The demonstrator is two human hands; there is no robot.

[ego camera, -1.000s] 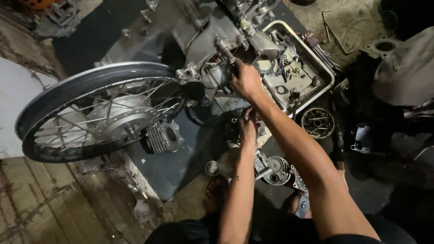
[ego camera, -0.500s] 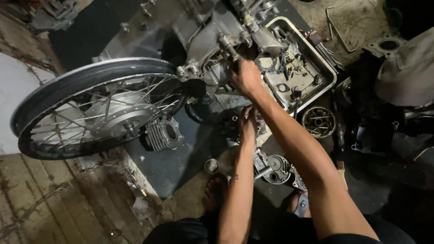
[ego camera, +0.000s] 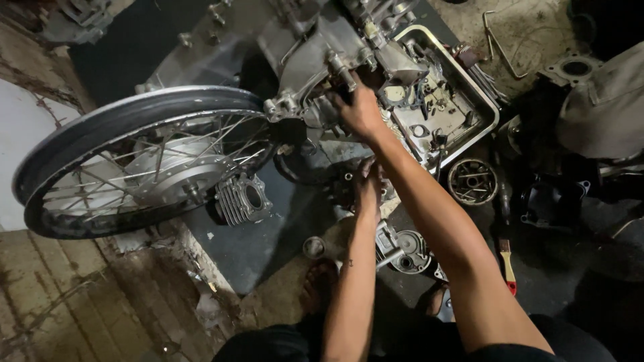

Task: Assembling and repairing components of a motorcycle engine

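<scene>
A grey engine block point(ego camera: 315, 47) of a motorcycle lies on its side at the top middle. My right hand point(ego camera: 360, 110) is closed around a metal part at the block's lower edge, below a protruding shaft point(ego camera: 339, 67). My left hand point(ego camera: 367, 184) reaches lower, into the dark gap under the engine, with its fingers curled on a part that I cannot make out. A spoked wheel point(ego camera: 134, 161) with a black tyre stands to the left of both hands.
A finned cylinder point(ego camera: 241, 199) lies on a dark mat below the wheel. A metal tray point(ego camera: 479, 137) of small parts sits right of my right hand, beside a round clutch part point(ego camera: 472, 181). A brush point(ego camera: 508, 261) and engine covers point(ego camera: 402, 248) lie near my sandalled feet.
The view has shifted slightly; the wheel sits a little further left. Both hands stay at the same spots on the engine.
</scene>
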